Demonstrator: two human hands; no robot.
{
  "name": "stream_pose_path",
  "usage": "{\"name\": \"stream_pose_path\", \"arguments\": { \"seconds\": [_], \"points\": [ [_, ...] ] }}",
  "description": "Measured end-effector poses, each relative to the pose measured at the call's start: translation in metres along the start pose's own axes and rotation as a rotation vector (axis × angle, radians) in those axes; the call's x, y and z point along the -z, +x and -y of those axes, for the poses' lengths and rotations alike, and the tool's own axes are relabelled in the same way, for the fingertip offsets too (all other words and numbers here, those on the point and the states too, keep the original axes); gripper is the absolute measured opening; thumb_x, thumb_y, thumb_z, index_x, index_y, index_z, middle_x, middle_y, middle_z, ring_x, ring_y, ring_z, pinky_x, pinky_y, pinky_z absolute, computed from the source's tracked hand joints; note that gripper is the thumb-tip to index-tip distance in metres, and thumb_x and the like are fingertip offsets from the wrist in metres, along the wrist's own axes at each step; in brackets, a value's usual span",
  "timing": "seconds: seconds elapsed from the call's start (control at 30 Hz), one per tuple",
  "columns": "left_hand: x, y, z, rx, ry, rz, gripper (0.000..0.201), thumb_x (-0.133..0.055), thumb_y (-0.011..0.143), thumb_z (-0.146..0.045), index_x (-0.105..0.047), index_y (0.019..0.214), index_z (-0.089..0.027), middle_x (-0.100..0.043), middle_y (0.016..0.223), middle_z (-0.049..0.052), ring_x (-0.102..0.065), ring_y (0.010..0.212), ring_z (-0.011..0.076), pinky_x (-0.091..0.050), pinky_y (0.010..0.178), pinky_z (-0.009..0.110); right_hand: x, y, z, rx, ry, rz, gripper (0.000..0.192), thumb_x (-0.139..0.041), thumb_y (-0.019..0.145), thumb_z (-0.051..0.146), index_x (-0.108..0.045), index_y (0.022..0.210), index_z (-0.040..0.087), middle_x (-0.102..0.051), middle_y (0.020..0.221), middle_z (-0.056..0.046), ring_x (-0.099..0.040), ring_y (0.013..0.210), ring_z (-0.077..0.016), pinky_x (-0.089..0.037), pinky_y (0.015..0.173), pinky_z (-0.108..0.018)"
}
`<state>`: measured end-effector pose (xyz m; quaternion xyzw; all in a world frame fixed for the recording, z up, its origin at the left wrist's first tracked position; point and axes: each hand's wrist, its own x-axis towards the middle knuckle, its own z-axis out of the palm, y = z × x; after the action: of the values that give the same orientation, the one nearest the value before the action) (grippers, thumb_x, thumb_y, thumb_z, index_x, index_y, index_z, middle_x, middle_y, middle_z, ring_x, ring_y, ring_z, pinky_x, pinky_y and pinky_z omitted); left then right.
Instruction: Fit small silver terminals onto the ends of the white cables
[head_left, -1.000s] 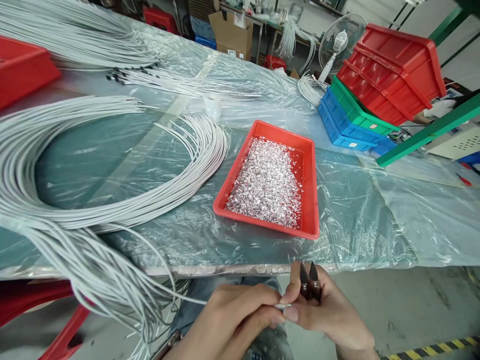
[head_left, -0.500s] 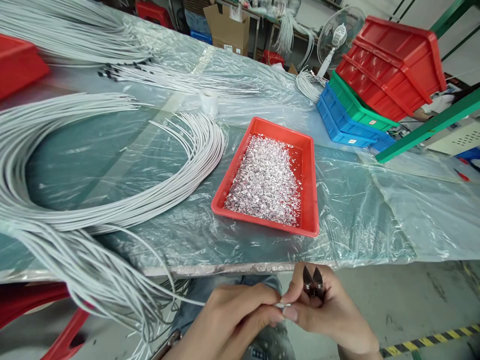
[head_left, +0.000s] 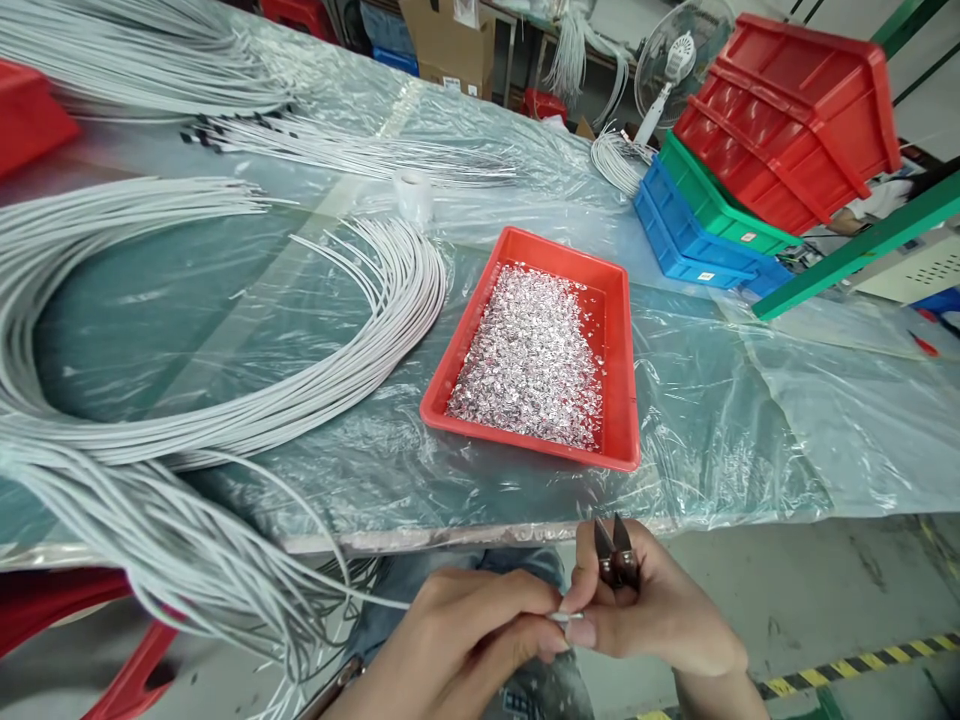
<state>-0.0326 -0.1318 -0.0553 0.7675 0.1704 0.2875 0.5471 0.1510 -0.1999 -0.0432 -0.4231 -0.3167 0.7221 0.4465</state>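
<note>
White cable (head_left: 375,598) end at bottom centre of frame, below counter (head_left: 750,440) edge. Our left hand (head_left: 457,650) pinches it closed; right hand (head_left: 652,620) grips its tip plus small cutters (head_left: 616,558), blades up. Red tray (head_left: 628,400) of silvery bits mid-frame.

The tabletop (head_left: 735,420) is covered with a clear plastic sheet (head_left: 825,440). A red tray (head_left: 622,380) of small silver pieces (head_left: 532,365) sits near the middle, with curved bundles of white cables (head_left: 225,420) to its left and more cables (head_left: 150,70) at the far left. Stacked red, green and blue bins (head_left: 750,150) stand at the far right, and a small roll of tape (head_left: 414,192) lies beyond the tray.
</note>
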Motion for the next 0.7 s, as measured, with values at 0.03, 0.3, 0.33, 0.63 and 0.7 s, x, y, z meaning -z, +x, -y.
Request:
{"name": "stream_pose_path", "arguments": {
  "seconds": [0.03, 0.3, 0.33, 0.63, 0.7],
  "points": [
    [0.0, 0.0, 0.0, 0.001, 0.003, 0.002, 0.019, -0.049, 0.099, -0.02, -0.061, 0.083, -0.019, -0.067, 0.067, -0.002, -0.061, 0.054, 0.0105, -0.042, 0.052, 0.018, 0.001, 0.001, -0.001, -0.005, 0.015, 0.002, 0.023, -0.089, 0.073, 0.018, -0.067, 0.077, 0.014, -0.038, 0.05, 0.01, -0.021, 0.044, -0.0059, -0.013, 0.04, -0.019],
    [0.003, 0.0, 0.002, 0.074, -0.062, 0.049, 0.02, -0.049, 0.099, -0.019, -0.06, 0.082, -0.021, -0.067, 0.068, -0.004, -0.063, 0.059, 0.0087, -0.044, 0.059, 0.014, 0.003, 0.006, -0.007, -0.016, 0.073, 0.013, 0.022, -0.088, 0.074, 0.021, -0.067, 0.078, 0.014, -0.04, 0.049, 0.01, -0.025, 0.043, -0.0058, -0.016, 0.04, -0.018],
    [0.003, -0.001, 0.002, 0.1, -0.079, 0.062, 0.019, -0.049, 0.098, -0.02, -0.06, 0.083, -0.021, -0.067, 0.069, -0.005, -0.064, 0.06, 0.0088, -0.044, 0.06, 0.014, 0.003, 0.007, -0.007, -0.014, 0.079, 0.012, 0.023, -0.089, 0.073, 0.02, -0.067, 0.077, 0.014, -0.039, 0.048, 0.01, -0.024, 0.043, -0.0056, -0.016, 0.04, -0.018],
    [-0.003, -0.009, 0.011, 0.258, -0.197, -0.02, 0.012, -0.042, 0.1, -0.023, -0.049, 0.09, -0.022, -0.063, 0.07, -0.004, -0.055, 0.061, 0.009, -0.037, 0.055, 0.017, 0.002, 0.015, 0.0, 0.073, 0.016, -0.052, 0.025, -0.085, 0.075, 0.011, -0.061, 0.074, 0.016, -0.033, 0.053, 0.011, -0.021, 0.047, -0.007, -0.018, 0.043, -0.016],
    [-0.006, -0.007, 0.01, 0.315, -0.308, -0.056, 0.017, -0.042, 0.101, -0.03, -0.049, 0.088, -0.021, -0.062, 0.068, -0.003, -0.051, 0.058, 0.0099, -0.034, 0.054, 0.019, 0.004, 0.016, -0.002, 0.083, -0.02, -0.061, 0.022, -0.084, 0.078, 0.013, -0.062, 0.075, 0.016, -0.031, 0.052, 0.011, -0.019, 0.046, -0.007, -0.016, 0.042, -0.017]
  ]
}}
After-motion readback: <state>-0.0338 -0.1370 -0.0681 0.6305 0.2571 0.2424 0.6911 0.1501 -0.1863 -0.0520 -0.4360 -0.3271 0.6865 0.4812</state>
